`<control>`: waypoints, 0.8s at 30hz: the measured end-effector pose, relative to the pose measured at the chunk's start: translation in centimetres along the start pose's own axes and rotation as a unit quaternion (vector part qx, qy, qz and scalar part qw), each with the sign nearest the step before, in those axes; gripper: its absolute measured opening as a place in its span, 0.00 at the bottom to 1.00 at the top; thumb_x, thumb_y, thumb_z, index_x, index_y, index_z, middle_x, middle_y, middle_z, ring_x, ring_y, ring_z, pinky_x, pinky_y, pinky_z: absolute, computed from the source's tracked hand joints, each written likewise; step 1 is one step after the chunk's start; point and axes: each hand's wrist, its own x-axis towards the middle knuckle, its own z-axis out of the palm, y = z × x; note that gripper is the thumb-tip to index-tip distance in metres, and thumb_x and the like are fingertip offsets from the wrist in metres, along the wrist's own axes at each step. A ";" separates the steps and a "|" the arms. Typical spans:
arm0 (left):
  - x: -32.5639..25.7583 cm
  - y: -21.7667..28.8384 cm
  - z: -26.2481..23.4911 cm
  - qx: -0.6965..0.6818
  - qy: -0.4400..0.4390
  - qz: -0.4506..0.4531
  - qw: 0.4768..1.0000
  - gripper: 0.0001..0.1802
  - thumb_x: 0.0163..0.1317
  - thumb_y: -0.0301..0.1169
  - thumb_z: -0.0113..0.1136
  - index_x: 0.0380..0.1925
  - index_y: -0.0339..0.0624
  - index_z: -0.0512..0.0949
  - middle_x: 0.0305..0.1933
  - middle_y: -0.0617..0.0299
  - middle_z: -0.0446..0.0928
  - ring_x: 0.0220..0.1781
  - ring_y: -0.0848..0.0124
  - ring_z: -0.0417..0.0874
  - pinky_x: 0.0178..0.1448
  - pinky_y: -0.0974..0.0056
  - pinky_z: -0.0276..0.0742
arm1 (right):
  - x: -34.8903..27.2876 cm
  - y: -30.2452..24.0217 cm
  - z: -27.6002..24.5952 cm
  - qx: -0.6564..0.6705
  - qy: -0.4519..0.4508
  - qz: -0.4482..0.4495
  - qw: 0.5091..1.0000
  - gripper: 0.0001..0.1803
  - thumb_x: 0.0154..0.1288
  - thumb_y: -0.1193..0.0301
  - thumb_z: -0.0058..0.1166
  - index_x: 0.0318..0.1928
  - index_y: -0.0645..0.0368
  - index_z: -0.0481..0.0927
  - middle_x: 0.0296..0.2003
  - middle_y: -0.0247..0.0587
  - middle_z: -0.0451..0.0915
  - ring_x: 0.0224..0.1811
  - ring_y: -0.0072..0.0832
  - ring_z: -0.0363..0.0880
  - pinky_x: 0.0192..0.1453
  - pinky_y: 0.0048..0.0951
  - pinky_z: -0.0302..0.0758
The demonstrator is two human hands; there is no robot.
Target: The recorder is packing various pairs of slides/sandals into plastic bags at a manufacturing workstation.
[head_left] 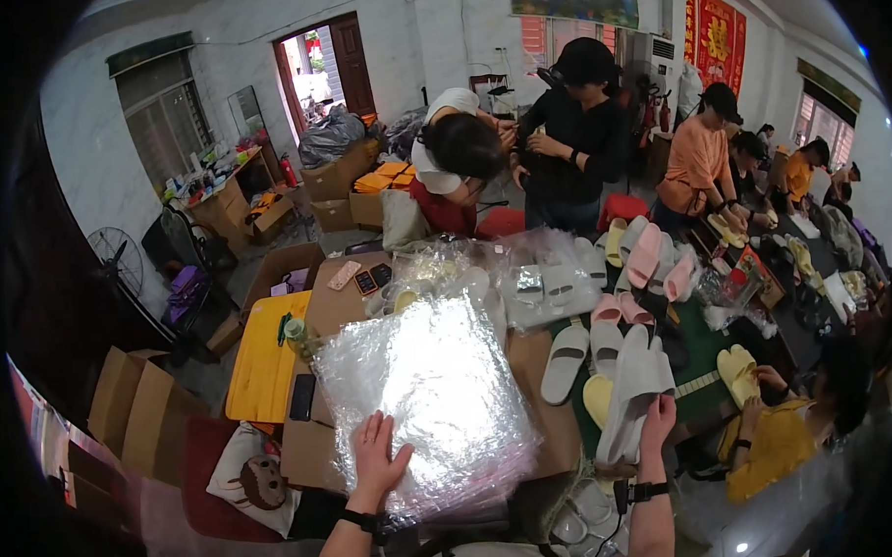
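In front of me lies a thick stack of clear, shiny plastic bags (pixel 430 377), its near edge pinkish. My left hand (pixel 379 456) rests flat on the stack's lower left part, fingers stretched out. On the right, my right hand (pixel 657 424) grips a pair of light grey slippers (pixel 635 395) near their lower end, holding them tilted above the green mat. Just left of that pair, a grey slipper (pixel 565 361) lies on the table beside a yellow slipper (pixel 598 399). How my right fingers wrap around the pair is partly hidden.
Pink slippers (pixel 645 255) and bagged grey slippers (pixel 554 285) lie at the back. A yellow board (pixel 265 358), a green jar (pixel 296 333) and a dark phone (pixel 302 396) are left of the bags. A person in yellow (pixel 776 444) handles yellow slippers at right; others stand behind the table.
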 end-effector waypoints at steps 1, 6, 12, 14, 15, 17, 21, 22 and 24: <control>0.0 -0.2 0.2 -0.004 0.003 0.001 1.000 0.37 0.60 0.50 0.65 0.63 0.35 0.74 0.71 0.40 0.67 0.74 0.43 0.62 0.76 0.43 0.54 | -0.3 -2.7 0.3 0.015 -0.045 -0.008 0.999 0.07 0.75 0.71 0.52 0.39 0.63 0.75 0.31 0.28 0.71 0.35 0.18 0.67 0.41 0.24 0.68; 0.1 -0.7 0.9 -0.012 -0.017 -0.009 1.000 0.39 0.61 0.51 0.63 0.64 0.34 0.72 0.73 0.40 0.65 0.76 0.43 0.60 0.78 0.44 0.51 | -5.1 -14.7 4.7 0.134 -0.146 -0.029 0.980 0.09 0.73 0.73 0.54 0.34 0.63 0.72 0.31 0.29 0.69 0.34 0.18 0.64 0.40 0.24 0.66; -0.1 -0.6 0.7 -0.029 -0.028 -0.039 0.998 0.39 0.61 0.50 0.63 0.66 0.34 0.71 0.75 0.39 0.62 0.77 0.44 0.59 0.79 0.46 0.53 | -14.7 -23.3 13.2 0.008 -0.235 -0.093 0.967 0.07 0.61 0.77 0.63 0.32 0.64 0.76 0.26 0.38 0.75 0.26 0.26 0.75 0.33 0.29 0.73; -0.3 -1.1 0.8 -0.023 -0.029 -0.036 0.999 0.39 0.60 0.49 0.64 0.65 0.33 0.72 0.75 0.39 0.62 0.78 0.43 0.58 0.79 0.46 0.53 | -17.8 -23.5 16.0 -0.028 -0.284 -0.092 0.954 0.10 0.60 0.71 0.66 0.32 0.63 0.79 0.27 0.45 0.76 0.28 0.39 0.78 0.34 0.37 0.75; -0.3 -1.4 1.0 -0.017 -0.034 -0.029 0.999 0.38 0.58 0.47 0.64 0.64 0.32 0.72 0.75 0.39 0.62 0.78 0.43 0.58 0.79 0.47 0.53 | -19.0 -23.7 17.3 -0.028 -0.286 -0.095 0.953 0.10 0.60 0.71 0.66 0.32 0.63 0.79 0.27 0.45 0.76 0.28 0.39 0.78 0.34 0.37 0.75; -0.2 -1.6 1.2 0.018 -0.027 -0.016 0.999 0.34 0.55 0.45 0.67 0.59 0.35 0.77 0.70 0.42 0.69 0.75 0.44 0.62 0.77 0.47 0.57 | -20.8 -23.9 19.0 -0.132 -0.316 -0.240 0.908 0.11 0.63 0.67 0.65 0.34 0.60 0.78 0.29 0.43 0.76 0.34 0.38 0.78 0.39 0.40 0.76; 0.1 -0.9 0.5 -0.125 0.013 -0.025 0.992 0.25 0.53 0.44 0.69 0.49 0.44 0.84 0.54 0.52 0.82 0.64 0.48 0.74 0.68 0.48 0.67 | -23.5 -21.0 21.3 -0.195 -0.356 -0.283 0.869 0.16 0.61 0.59 0.66 0.37 0.58 0.78 0.36 0.47 0.76 0.43 0.47 0.76 0.43 0.48 0.75; 0.4 0.1 -0.9 -0.128 0.015 -0.018 0.992 0.25 0.52 0.44 0.69 0.50 0.45 0.83 0.54 0.52 0.82 0.62 0.49 0.75 0.67 0.49 0.67 | -23.8 -21.2 21.3 -0.228 -0.373 -0.291 0.851 0.18 0.60 0.59 0.67 0.40 0.58 0.78 0.40 0.48 0.75 0.46 0.47 0.75 0.44 0.49 0.75; 0.6 0.1 -1.0 -0.152 0.029 -0.030 0.987 0.25 0.52 0.43 0.70 0.50 0.45 0.83 0.54 0.52 0.83 0.57 0.50 0.79 0.65 0.52 0.70 | -24.2 -20.6 21.5 -0.275 -0.401 -0.290 0.824 0.23 0.57 0.59 0.67 0.46 0.58 0.75 0.45 0.49 0.72 0.49 0.49 0.72 0.47 0.49 0.75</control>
